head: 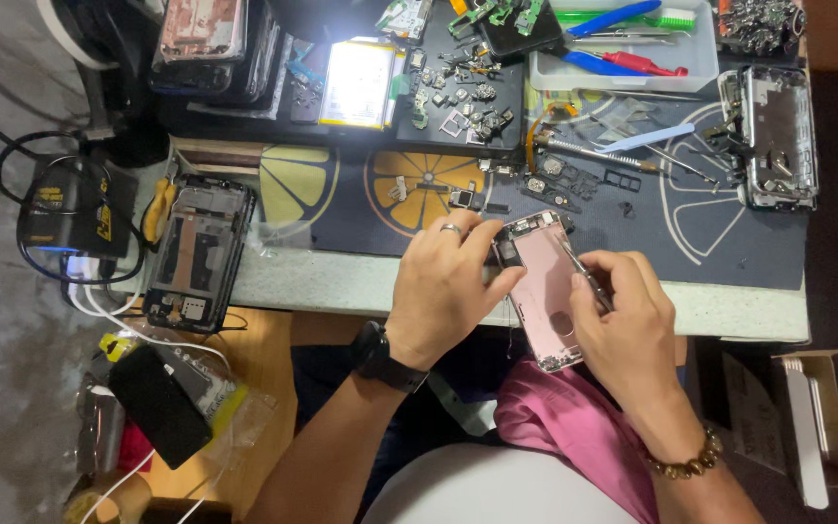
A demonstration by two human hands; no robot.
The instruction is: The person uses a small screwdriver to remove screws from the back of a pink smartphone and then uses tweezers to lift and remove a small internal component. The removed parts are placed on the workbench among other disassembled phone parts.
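Your left grip (446, 281) clamps the top end of the pink phone housing (541, 291) at the counter's (341, 281) near edge, steadying it tilted toward you, while your right grip (623, 320) pinches metal tweezers (582, 274) into its interior.

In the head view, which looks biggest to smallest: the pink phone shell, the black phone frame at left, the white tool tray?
1. White tool tray
2. Black phone frame
3. Pink phone shell, partly covered by the hands, so its rank against the frame is unsure.
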